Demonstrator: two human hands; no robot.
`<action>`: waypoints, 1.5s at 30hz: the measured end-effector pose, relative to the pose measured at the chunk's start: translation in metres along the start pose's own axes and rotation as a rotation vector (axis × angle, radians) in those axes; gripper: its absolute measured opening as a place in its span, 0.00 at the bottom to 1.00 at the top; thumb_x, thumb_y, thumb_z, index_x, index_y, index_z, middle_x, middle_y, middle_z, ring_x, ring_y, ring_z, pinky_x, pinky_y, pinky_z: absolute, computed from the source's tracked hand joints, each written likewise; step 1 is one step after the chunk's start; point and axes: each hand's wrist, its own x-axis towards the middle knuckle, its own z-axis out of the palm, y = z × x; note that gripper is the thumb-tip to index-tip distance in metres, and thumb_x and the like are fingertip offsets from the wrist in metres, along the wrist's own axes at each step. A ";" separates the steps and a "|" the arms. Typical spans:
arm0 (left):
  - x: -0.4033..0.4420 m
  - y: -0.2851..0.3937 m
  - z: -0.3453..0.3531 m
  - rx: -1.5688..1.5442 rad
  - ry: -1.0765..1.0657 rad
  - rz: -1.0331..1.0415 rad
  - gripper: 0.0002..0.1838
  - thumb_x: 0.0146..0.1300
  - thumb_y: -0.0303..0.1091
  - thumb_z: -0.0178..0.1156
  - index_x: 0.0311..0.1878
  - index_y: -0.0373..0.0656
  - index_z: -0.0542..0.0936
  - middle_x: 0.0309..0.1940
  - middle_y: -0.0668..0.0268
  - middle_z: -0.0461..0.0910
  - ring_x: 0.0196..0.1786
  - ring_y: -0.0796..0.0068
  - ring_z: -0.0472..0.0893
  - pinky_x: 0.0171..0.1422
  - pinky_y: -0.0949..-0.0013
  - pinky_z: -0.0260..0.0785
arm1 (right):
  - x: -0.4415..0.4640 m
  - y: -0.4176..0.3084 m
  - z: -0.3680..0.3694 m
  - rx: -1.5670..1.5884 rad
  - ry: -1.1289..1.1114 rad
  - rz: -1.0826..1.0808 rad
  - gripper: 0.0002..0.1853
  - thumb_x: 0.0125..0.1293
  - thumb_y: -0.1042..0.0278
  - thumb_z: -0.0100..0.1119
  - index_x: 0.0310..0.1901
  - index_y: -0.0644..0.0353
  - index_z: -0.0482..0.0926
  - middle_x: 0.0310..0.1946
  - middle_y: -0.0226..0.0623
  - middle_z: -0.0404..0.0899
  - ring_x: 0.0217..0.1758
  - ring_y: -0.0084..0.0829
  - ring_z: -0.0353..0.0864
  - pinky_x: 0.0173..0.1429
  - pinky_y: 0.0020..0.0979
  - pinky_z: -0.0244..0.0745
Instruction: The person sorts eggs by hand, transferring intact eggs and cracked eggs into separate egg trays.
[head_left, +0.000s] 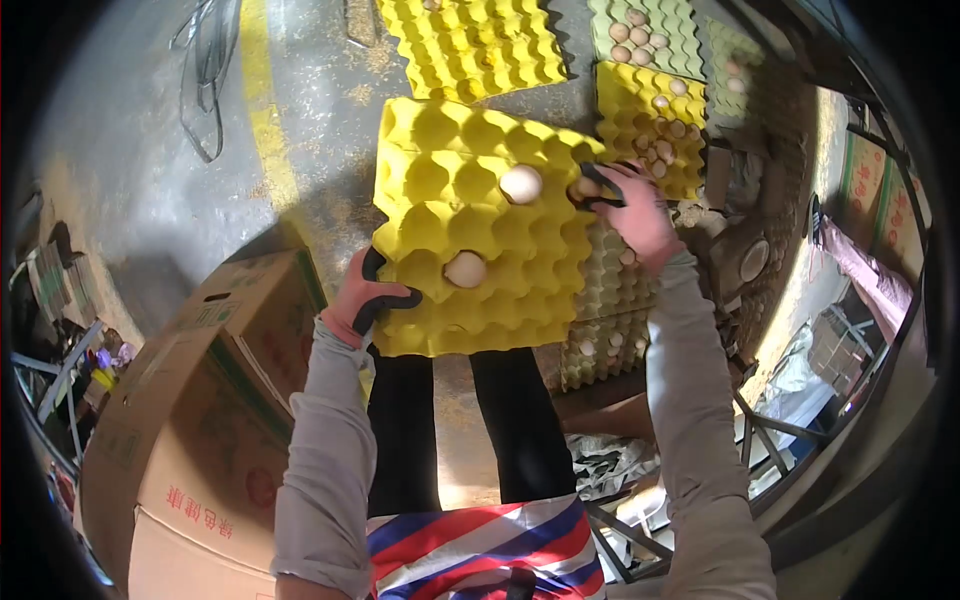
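Observation:
A yellow egg tray (pixel 420 235) is held up in front of me, tilted toward me. My left hand (pixel 365 298), in a pink glove with black fingers, grips its lower left edge. Two pale eggs sit in the cups: one egg (pixel 521 184) right of the middle, another egg (pixel 465 269) lower down. At the tray's upper right edge, my right hand (pixel 630 208), in the same kind of glove, has its fingers closed around a brownish egg (pixel 584 189). Whether that egg touches the tray I cannot tell.
Another yellow tray (pixel 480 45) lies on the floor ahead. To the right are a yellow tray with several eggs (pixel 662 155), a pale green tray with eggs (pixel 637 40) and greyish trays (pixel 610 345). A large cardboard box (pixel 190 400) stands at my left, metal framing (pixel 780 425) at the right.

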 end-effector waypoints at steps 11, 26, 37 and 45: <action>0.001 -0.010 0.019 0.051 -0.004 -0.056 0.35 0.42 0.21 0.71 0.59 0.36 0.72 0.53 0.64 0.76 0.54 0.71 0.76 0.60 0.70 0.69 | -0.004 -0.074 -0.003 -0.281 0.074 -0.124 0.38 0.42 0.64 0.76 0.59 0.56 0.72 0.59 0.39 0.72 0.64 0.43 0.66 0.69 0.41 0.60; 0.019 -0.003 0.031 -0.037 -0.029 -0.087 0.30 0.45 0.20 0.67 0.56 0.36 0.76 0.50 0.64 0.79 0.53 0.73 0.77 0.58 0.71 0.71 | -0.022 -0.071 -0.016 -0.080 0.126 -0.217 0.32 0.48 0.71 0.65 0.60 0.57 0.73 0.61 0.41 0.70 0.68 0.44 0.63 0.71 0.43 0.57; 0.025 -0.003 0.045 0.035 -0.132 -0.010 0.27 0.48 0.21 0.66 0.56 0.36 0.76 0.48 0.66 0.80 0.48 0.74 0.80 0.54 0.72 0.73 | -0.022 -0.095 0.032 -0.365 0.132 -0.330 0.23 0.51 0.66 0.66 0.51 0.58 0.76 0.41 0.38 0.77 0.51 0.42 0.73 0.58 0.43 0.67; 0.031 -0.009 0.060 -0.224 -0.067 -0.125 0.25 0.51 0.18 0.64 0.55 0.36 0.75 0.48 0.64 0.81 0.48 0.72 0.81 0.52 0.71 0.76 | -0.059 -0.096 -0.015 -0.068 0.233 -0.073 0.23 0.54 0.74 0.63 0.54 0.63 0.76 0.51 0.45 0.77 0.56 0.42 0.76 0.65 0.36 0.65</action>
